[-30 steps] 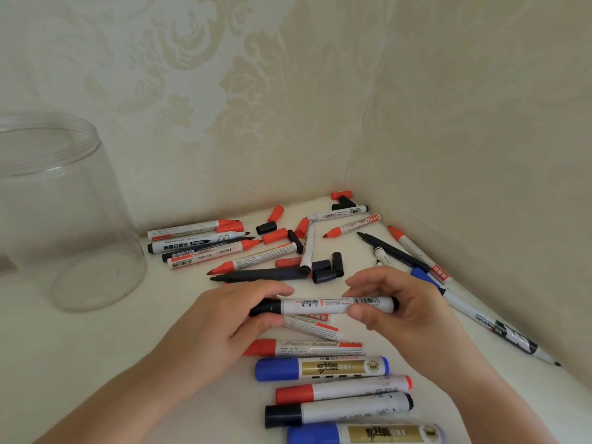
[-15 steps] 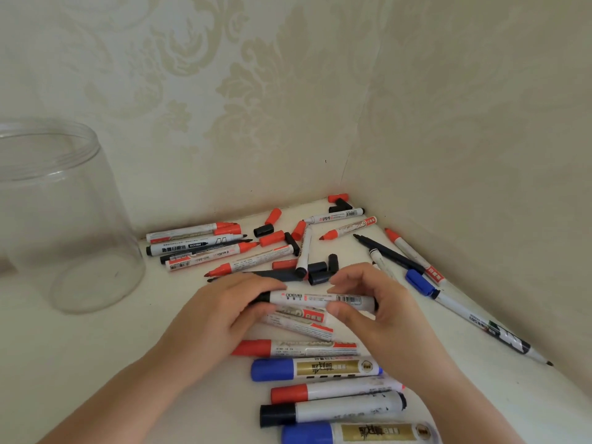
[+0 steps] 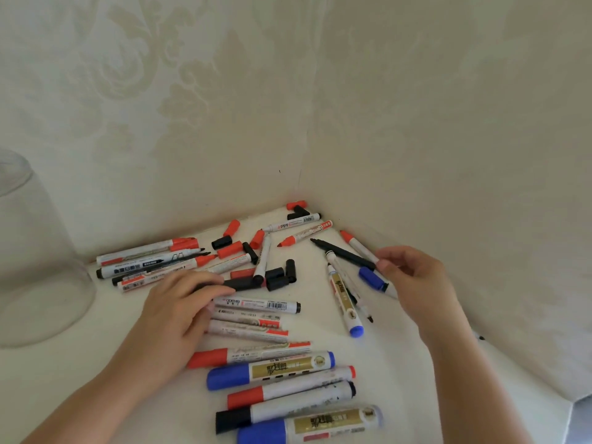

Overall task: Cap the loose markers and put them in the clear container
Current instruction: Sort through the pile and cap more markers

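Note:
My left hand point(image 3: 179, 309) holds the left end of a white marker with a black end point(image 3: 259, 305), which lies flat on the table. Out to the right, my right hand point(image 3: 413, 277) holds nothing; its loosely curled fingertips sit at the end of a thin black uncapped pen point(image 3: 344, 253), beside a blue-capped marker point(image 3: 371, 278). The clear container point(image 3: 35, 251) stands at the far left, partly cut off by the frame edge. Several loose red and black caps point(image 3: 278, 278) lie among uncapped markers near the corner.
Several capped thick markers point(image 3: 282, 389) lie in a row near me. More markers point(image 3: 150, 257) lie by the back wall next to the container. Walls close the table at the back and right, meeting in a corner point(image 3: 301, 200).
My right hand let go of the white marker and moved right to the thin pens. The marker now lies on the table under my left hand. The view shifted right.

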